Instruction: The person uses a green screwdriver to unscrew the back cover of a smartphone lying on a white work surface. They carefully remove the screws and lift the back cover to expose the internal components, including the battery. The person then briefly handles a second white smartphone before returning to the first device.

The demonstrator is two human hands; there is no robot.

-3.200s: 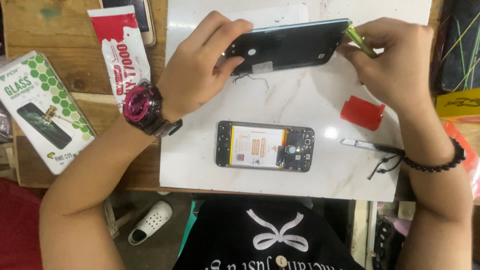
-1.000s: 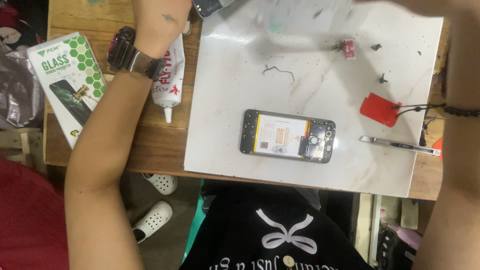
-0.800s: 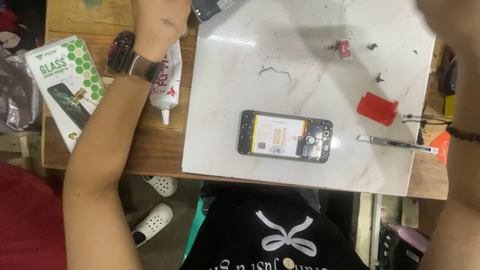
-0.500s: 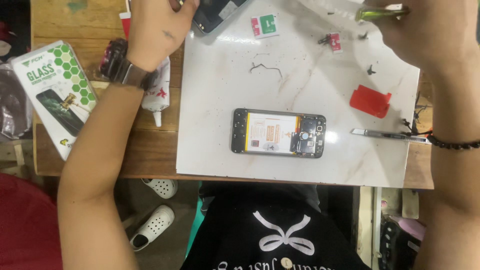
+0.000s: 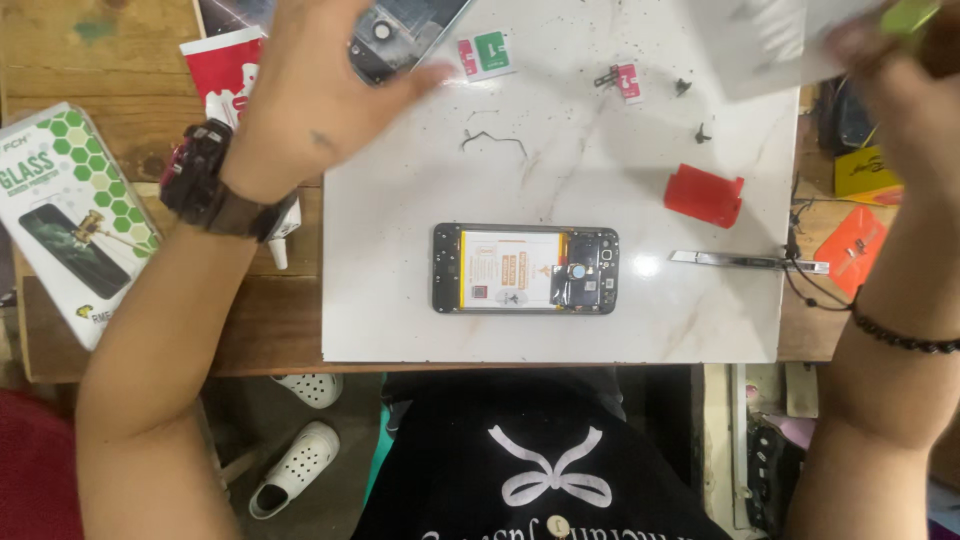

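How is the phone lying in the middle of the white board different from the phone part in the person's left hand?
The opened phone lies flat and untouched mid-board, while the dark back cover sits at the top edge under the left hand. The phone shows its whole body, with a pale battery and circuitry; the cover is only partly in view, showing a round camera hole. The phone lies level; the cover is slanted. Both are dark-framed.

Right hand (image 5: 900, 90) blurred at 2 o'clock, grip unreadable; phone back cover (image 5: 405, 35) cropped at 12 o'clock.
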